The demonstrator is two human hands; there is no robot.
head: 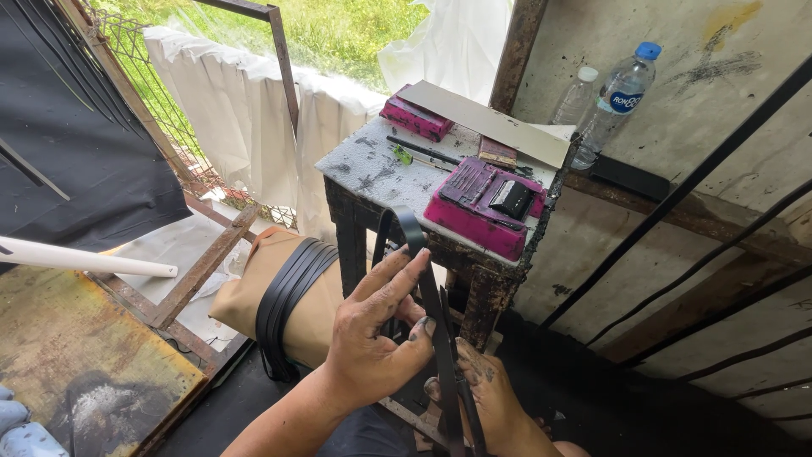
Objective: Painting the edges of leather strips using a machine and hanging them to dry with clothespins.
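The left hand (372, 334) is reaching up in front of a small worn table (385, 173), its fingers spread and its thumb and fingertips pressing together on a black strap (427, 288) that is looping up just below the table's front edge and running down past the wrist toward the bottom of the view. The right hand (491, 393) is sitting lower, near the bottom edge of the view, its fingers closing around the same strap where two lengths of it are running side by side; how tightly it is clamping cannot be told, since the strap and the left hand are covering part of it. More black straps (288, 292) are lying wrapped over the person's knee (313, 313), which is clad in tan cloth and is resting just left of the table's front leg. On the table's front right corner a pink tray (474, 222) is sitting with a black clip-like piece (512, 199) in it, and a second pink box (414, 117) is sitting at the back edge, partly under a flat grey board (491, 121). A dark pen-like tool (423, 151) is lying near the middle of the tabletop. Two clear plastic bottles (613, 101) are standing just beyond the table's right edge, on a rusty ledge against the wall, beside a flat black object (630, 178). A white pipe (85, 258) is sticking in from the left edge of the view.
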